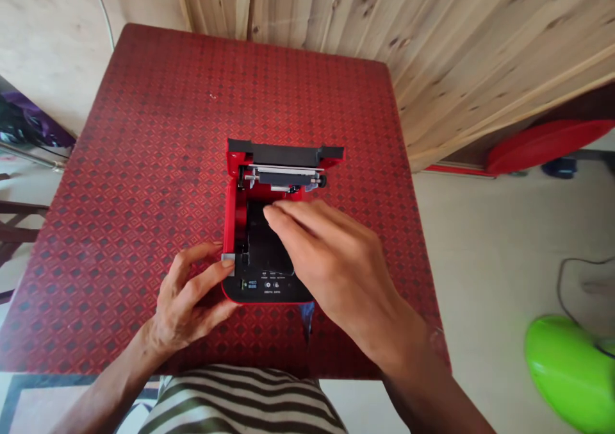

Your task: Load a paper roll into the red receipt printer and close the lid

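A red and black label printer stands on the table with its lid raised, showing a roller under the lid and a dark paper bay. My left hand grips its front left corner, one finger on the grey latch and the thumb low at the front edge. Over the bay is my right hand, fingers drawn together in a pinch, tips pointing into the bay. What they hold, if anything, is hidden. The hand covers the printer's right side. Small buttons and lights line the front panel.
A red patterned cloth covers the table, which meets a wooden plank wall at the back. On the floor to the right are a bright green rounded object, a dark cable and a red object. A dark chair stands at left.
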Demonstrator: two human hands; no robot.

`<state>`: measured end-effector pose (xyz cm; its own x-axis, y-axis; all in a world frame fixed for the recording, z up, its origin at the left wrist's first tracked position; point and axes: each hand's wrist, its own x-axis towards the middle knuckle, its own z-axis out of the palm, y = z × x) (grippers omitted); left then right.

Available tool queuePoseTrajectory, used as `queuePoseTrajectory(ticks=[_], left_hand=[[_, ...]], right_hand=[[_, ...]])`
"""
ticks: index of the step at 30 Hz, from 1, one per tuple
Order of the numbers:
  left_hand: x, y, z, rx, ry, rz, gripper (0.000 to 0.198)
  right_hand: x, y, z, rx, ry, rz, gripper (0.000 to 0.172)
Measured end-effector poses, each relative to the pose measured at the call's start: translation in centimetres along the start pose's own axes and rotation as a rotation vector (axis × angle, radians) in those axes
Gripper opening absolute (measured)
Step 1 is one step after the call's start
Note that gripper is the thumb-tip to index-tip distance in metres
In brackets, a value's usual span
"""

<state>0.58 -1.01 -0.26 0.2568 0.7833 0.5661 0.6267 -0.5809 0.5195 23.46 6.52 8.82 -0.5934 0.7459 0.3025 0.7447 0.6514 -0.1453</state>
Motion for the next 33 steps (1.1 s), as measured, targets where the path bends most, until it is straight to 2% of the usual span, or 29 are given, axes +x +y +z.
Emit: queuePoseTrajectory(ticks=[5, 7, 10, 14, 18, 22, 24, 26, 29, 30, 33], left_hand=[[-0.9, -0.1, 0.1, -0.016, -0.016, -0.021, 0.058], [-1.2, -0.1, 0.2, -0.022, -0.022, -0.020, 0.060], [-1.5, 0.0, 0.4, -0.019, -0.027, -0.023, 0.061], [-1.6, 0.1, 0.6, -0.017, -0.029, -0.035, 0.064], [-1.7, 0.1, 0.7, -0.021, -0.036, -0.042, 0.066], [-1.7, 0.1, 0.6, -0.015, -0.016, -0.031, 0.066], [-1.7, 0.1, 0.6, -0.016, -0.010, -0.023, 0.066], [-1.6, 0.0, 0.6, -0.010, -0.005, -0.015, 0.067], [-1.5, -0.1, 0.6, 0.013, 0.015, -0.005, 0.068], [-1.4, -0.1, 0.7, 0.021, 0.023, -0.002, 0.067], [-1.0, -0.2, 0.7, 0.046, 0.044, 0.014, 0.066]], right_hand=[[4.1, -1.0, 1.5, -0.146, -0.421, 0.073, 0.024], [4.9, -1.2, 1.8, -0.168, -0.534, 0.099, 0.025], [5.5, -0.9, 1.9, -0.135, -0.612, 0.083, 0.023], [5.3, -0.4, 1.8, -0.116, -0.614, 0.057, 0.022], [4.1, -0.8, 1.1, -0.104, -0.491, 0.078, 0.015], [1.7, -0.7, -1.5, 0.080, -0.206, 0.045, 0.016], [0.0, 0.2, -3.0, 0.257, -0.054, 0.112, 0.019], [-1.7, 1.8, -3.7, 0.392, 0.122, 0.277, 0.024], [-3.8, 4.9, -2.1, 0.553, 0.443, 0.545, 0.027], [-4.3, 5.8, -0.9, 0.625, 0.489, 0.604, 0.027], [-5.1, 7.7, 3.1, 0.765, 0.397, 0.702, 0.027]])
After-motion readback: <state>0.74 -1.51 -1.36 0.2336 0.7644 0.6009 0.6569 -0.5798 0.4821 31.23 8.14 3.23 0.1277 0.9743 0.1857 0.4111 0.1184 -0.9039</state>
